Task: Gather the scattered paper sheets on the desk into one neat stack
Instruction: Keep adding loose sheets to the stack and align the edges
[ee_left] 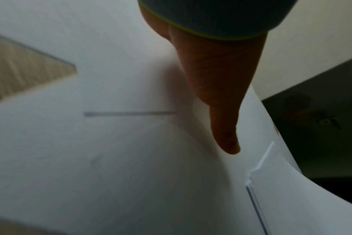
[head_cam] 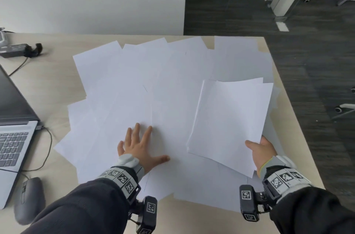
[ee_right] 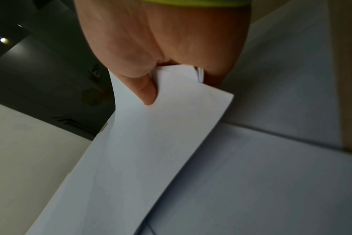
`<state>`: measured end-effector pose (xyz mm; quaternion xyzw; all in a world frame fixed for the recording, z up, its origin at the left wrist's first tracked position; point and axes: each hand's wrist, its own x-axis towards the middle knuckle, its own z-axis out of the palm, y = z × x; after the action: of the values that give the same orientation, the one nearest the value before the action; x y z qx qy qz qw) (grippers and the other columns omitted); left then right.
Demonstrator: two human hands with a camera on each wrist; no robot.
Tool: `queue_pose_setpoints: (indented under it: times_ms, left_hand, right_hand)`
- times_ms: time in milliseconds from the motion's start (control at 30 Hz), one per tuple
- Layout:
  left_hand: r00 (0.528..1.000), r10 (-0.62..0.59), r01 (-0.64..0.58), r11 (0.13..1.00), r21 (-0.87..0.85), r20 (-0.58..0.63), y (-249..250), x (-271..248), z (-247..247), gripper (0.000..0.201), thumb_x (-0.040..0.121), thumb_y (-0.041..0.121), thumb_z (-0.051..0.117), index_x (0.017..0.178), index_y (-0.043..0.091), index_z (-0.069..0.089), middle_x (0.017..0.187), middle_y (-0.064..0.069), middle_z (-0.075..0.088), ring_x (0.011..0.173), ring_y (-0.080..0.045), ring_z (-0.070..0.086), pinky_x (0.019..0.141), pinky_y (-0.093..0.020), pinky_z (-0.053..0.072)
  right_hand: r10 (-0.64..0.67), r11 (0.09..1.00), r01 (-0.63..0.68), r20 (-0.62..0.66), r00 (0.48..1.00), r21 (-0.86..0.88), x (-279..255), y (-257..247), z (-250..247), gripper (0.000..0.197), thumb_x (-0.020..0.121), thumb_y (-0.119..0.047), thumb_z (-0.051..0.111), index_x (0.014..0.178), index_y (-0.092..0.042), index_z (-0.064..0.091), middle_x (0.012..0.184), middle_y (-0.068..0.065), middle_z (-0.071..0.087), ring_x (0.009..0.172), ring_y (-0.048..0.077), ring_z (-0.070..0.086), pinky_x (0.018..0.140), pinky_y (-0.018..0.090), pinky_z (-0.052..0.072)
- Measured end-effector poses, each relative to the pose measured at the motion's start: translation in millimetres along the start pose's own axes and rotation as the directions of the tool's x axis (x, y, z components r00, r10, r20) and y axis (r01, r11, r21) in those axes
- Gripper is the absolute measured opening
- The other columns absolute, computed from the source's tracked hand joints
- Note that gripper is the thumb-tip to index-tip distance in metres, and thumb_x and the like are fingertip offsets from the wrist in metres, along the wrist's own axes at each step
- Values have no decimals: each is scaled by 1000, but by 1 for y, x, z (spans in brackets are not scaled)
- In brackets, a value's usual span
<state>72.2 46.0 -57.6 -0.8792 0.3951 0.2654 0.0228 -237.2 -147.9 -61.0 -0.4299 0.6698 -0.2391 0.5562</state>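
Several white paper sheets point(head_cam: 134, 84) lie scattered and overlapping across the light wooden desk point(head_cam: 48, 84). My left hand point(head_cam: 141, 145) lies flat on them near the front middle, fingers spread and straight; in the left wrist view only its thumb point(ee_left: 221, 98) shows, resting on paper. My right hand point(head_cam: 262, 150) holds a small stack of sheets point(head_cam: 230, 120) by its near right corner, lifted above the loose sheets at the right. In the right wrist view the thumb point(ee_right: 145, 89) presses on top of the held stack point(ee_right: 141, 151), the fingers hidden beneath.
An open laptop point(head_cam: 13, 118) stands at the left edge with a grey mouse point(head_cam: 28, 199) in front of it. A black power adapter point(head_cam: 17, 50) lies at the back left. The desk's right edge point(head_cam: 299, 118) drops to dark floor.
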Motion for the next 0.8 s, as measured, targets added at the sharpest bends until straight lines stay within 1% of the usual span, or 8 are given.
queue_pose_setpoints:
  times_ms: [133,267,400,500,567,633,700,800]
  left_hand:
    - [998,48,-51,998,48,51,21,2,-1,124,61,91,58,153,52,-15,165,9,-27,153,-20,-22,124,-50,1]
    - [991,93,-103,989,103,96,25,13,-13,116,68,86,60,154,53,-9,166,14,-21,154,-22,-13,122,-51,11]
    - [992,115,-120,986,112,48,15,25,-22,96,81,75,59,156,51,4,167,17,-9,153,-21,2,118,-49,22]
    - [995,102,-101,989,110,-7,20,27,-22,71,98,52,50,156,49,9,168,15,-10,155,-20,-1,122,-48,19]
    - [987,151,-146,985,94,-52,31,22,-16,65,102,44,45,157,45,12,168,14,-11,156,-19,-5,124,-48,15]
    - [970,244,-241,967,81,-23,43,14,-7,79,93,65,46,158,45,7,167,14,-16,155,-17,-13,125,-48,8]
    - [955,277,-287,953,101,102,53,4,3,116,66,93,47,155,48,-13,161,15,-32,151,-17,-28,124,-51,-5]
    - [936,275,-317,930,187,220,61,-5,13,142,43,100,52,146,51,-32,153,10,-47,144,-22,-41,119,-59,-14]
  right_hand:
    - [12,1000,-12,-17,1000,3,2,8,-10,32,91,5,55,114,-16,64,99,8,69,91,30,63,92,45,50]
    - [28,1000,-27,-31,999,10,4,13,-23,30,92,1,56,114,-19,63,96,4,69,92,31,64,93,48,50]
    - [40,999,-38,-41,998,37,4,16,-31,29,93,0,55,115,-17,62,91,-2,68,88,29,63,88,43,49]
    - [39,997,-36,-36,999,70,3,19,-35,29,94,0,55,114,-18,62,93,-3,68,89,28,64,89,43,48]
    - [40,997,-38,-31,999,66,3,21,-37,28,94,-2,56,112,-21,63,94,-4,69,90,28,65,90,45,49]
    - [44,996,-43,-20,999,75,2,22,-39,27,94,-4,57,111,-23,63,96,-4,70,91,28,65,90,46,50]
    - [42,996,-41,-18,999,83,1,22,-40,27,94,-4,57,109,-24,63,95,-5,70,90,26,65,89,44,50]
    - [32,994,-30,-16,999,104,-1,20,-44,28,94,-1,56,109,-23,63,94,-6,69,86,22,65,85,40,49]
